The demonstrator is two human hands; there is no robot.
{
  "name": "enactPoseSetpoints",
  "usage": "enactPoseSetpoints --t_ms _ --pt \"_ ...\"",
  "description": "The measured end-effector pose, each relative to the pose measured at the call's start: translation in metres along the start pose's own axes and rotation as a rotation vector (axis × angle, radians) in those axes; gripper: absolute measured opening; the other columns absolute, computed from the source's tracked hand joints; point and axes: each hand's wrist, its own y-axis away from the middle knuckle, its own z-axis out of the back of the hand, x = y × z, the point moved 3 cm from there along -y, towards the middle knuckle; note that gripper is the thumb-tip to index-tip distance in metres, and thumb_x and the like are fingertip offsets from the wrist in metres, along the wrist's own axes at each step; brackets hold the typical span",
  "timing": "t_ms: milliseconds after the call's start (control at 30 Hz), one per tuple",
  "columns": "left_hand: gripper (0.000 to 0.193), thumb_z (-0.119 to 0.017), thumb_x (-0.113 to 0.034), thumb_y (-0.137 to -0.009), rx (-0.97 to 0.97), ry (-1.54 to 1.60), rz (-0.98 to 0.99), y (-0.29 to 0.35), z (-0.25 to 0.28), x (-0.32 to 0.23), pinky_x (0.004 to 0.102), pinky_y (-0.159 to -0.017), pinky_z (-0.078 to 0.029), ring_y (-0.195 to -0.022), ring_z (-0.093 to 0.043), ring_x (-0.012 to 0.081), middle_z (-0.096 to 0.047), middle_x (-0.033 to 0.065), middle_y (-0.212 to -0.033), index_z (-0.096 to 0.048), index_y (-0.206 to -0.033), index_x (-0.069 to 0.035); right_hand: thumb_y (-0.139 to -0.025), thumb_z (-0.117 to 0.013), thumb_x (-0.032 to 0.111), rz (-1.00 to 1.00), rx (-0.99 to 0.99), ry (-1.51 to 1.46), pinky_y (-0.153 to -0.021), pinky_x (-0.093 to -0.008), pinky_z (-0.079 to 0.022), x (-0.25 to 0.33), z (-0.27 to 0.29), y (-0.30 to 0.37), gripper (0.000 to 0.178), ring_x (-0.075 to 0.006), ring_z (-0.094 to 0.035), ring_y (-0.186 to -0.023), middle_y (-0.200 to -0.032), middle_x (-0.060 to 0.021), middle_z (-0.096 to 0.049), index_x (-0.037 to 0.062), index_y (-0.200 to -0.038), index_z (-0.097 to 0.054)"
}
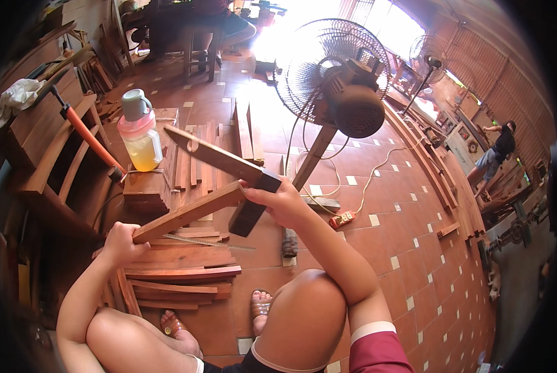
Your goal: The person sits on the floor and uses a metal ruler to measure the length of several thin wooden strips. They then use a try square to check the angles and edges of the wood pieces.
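My left hand (125,244) is closed round the near end of a wooden strip (188,215), which slants up to the right. At its far end my right hand (283,202) grips what looks like a wooden try square (213,155), with its long pale-edged blade pointing up and left. The tool's dark stock (247,217) passes under the hand, and fingertips touch the strip's end. Part of the stock is hidden by my fingers. Below the strip, reddish wooden pieces (185,261) lie stacked on the floor, and a thin ruler (197,241) rests across them.
A jug of yellow drink (141,140) stands on a wooden block at left, beside a wooden frame with shelves (42,180) and an orange-handled tool (86,133). Ahead are a pedestal fan (353,99) and an orange power strip (342,219). Another person (502,149) stands far right.
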Motion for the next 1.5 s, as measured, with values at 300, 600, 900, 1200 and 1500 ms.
enactPoseSetpoints --t_ms 300,600,900,1200,1500 --pt "0.031 -0.083 -0.028 -0.061 -0.155 -0.368 -0.154 0.013 0.033 0.003 0.0447 -0.065 -0.053 -0.071 -0.067 0.0357 -0.066 0.0163 -0.071 -0.065 -0.073 -0.006 -0.079 -0.084 0.014 -0.130 0.163 0.341 -0.080 -0.0252 -0.052 0.005 0.001 0.017 0.044 -0.0091 -0.064 -0.090 -0.099 -0.0027 -0.069 -0.0015 -0.115 -0.064" --pt "0.023 -0.073 -0.012 -0.066 -0.536 -0.510 -0.331 0.024 0.046 -0.004 0.0415 -0.057 -0.047 -0.061 -0.060 0.0304 -0.055 0.0089 -0.064 -0.051 -0.068 -0.009 -0.084 -0.079 0.013 -0.170 0.261 0.098 -0.089 -0.0368 -0.054 -0.010 -0.001 0.006 0.043 -0.0209 -0.067 -0.098 -0.108 -0.0121 -0.069 -0.0063 -0.118 -0.062" --pt "0.021 -0.070 -0.010 -0.064 -0.753 -0.721 -0.433 0.027 0.061 -0.013 0.0385 -0.057 -0.043 -0.060 -0.052 0.0257 -0.049 0.0049 -0.066 -0.050 -0.071 -0.012 -0.077 -0.087 0.021 -0.208 0.189 0.329 -0.086 -0.0293 -0.051 -0.011 -0.002 0.011 0.056 -0.0137 -0.064 -0.096 -0.106 -0.0087 -0.069 -0.0053 -0.120 -0.061" --pt "0.021 -0.071 -0.009 -0.064 -0.747 -0.718 -0.403 0.026 0.058 -0.009 0.0379 -0.061 -0.043 -0.064 -0.053 0.0249 -0.050 0.0039 -0.069 -0.052 -0.074 -0.012 -0.078 -0.087 0.020 -0.251 0.265 0.369 -0.090 -0.0290 -0.051 -0.009 -0.009 0.009 0.054 -0.0139 -0.064 -0.099 -0.108 -0.0084 -0.069 -0.0050 -0.120 -0.062" --pt "0.018 -0.069 -0.011 -0.078 -0.714 -0.641 -0.352 0.020 0.047 -0.002 0.0397 -0.064 -0.044 -0.066 -0.055 0.0266 -0.052 0.0058 -0.069 -0.051 -0.073 -0.010 -0.080 -0.084 0.017 -0.242 0.299 0.288 -0.089 -0.0293 -0.051 -0.014 -0.007 0.008 0.047 -0.0137 -0.064 -0.098 -0.106 -0.0074 -0.069 -0.0040 -0.117 -0.064"
